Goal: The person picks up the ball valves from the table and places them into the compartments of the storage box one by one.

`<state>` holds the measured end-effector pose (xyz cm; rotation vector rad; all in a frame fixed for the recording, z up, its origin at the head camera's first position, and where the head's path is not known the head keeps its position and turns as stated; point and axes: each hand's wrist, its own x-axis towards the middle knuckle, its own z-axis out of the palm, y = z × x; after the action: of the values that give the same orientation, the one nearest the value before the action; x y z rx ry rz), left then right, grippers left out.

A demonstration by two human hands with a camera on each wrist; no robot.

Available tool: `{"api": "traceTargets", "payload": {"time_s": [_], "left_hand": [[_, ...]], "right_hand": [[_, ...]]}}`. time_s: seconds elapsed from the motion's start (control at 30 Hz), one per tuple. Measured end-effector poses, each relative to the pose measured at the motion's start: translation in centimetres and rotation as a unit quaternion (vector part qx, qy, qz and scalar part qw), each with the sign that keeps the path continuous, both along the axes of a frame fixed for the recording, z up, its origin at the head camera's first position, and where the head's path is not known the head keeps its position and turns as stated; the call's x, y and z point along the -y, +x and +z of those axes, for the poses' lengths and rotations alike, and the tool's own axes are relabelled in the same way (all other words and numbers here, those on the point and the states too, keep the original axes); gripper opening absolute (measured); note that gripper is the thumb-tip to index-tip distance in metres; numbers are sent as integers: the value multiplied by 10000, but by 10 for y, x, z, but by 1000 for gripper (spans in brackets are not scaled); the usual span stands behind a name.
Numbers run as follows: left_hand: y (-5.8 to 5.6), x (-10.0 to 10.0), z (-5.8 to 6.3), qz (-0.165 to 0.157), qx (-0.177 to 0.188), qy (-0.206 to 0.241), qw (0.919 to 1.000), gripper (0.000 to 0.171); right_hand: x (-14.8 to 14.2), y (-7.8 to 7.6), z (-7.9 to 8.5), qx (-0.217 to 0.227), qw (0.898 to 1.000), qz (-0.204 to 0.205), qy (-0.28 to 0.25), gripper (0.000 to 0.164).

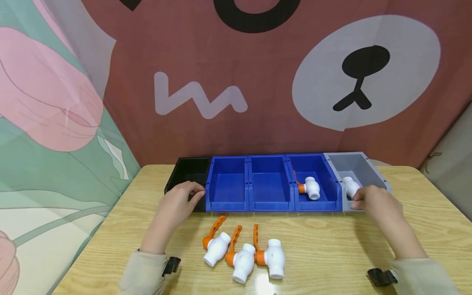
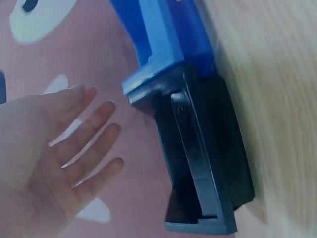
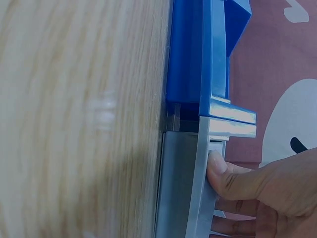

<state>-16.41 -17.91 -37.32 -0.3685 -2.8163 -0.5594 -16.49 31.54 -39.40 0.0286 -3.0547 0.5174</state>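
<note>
My left hand (image 1: 181,200) hovers at the front of the black bin (image 1: 189,166); in the left wrist view its loosely spread fingers (image 2: 94,144) have nothing between them. On the far right, my right hand (image 1: 377,203) reaches over the front of the grey bin (image 3: 200,193). A white ball valve (image 1: 350,186) lies in that bin, right at the fingertips; its handle is not visible. The right thumb (image 3: 218,166) lies at the front rim, while the other fingertips are hidden behind it, so I cannot tell whether they grip the valve.
Between the black and grey bins stand three blue bins (image 1: 267,207). The rightmost blue one contains an orange-handled ball valve (image 1: 312,189). Three more such valves (image 1: 274,258) lie on the wooden table (image 1: 324,262) in front. A printed cloth (image 1: 265,135) hangs behind the row.
</note>
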Motion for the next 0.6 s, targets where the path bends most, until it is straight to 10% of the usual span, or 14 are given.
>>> {"api": "traceTargets", "payload": {"time_s": [0.27,0.6], "left_hand": [[9,-24,9,-492,-887,-316,9943,7],[18,-57,20,-926,-984,-731,9881,16]], "right_hand": [[1,0,-1,-22,10000,-9,-27,13],[-1,0,0,41,10000,-19,-69,15]]}}
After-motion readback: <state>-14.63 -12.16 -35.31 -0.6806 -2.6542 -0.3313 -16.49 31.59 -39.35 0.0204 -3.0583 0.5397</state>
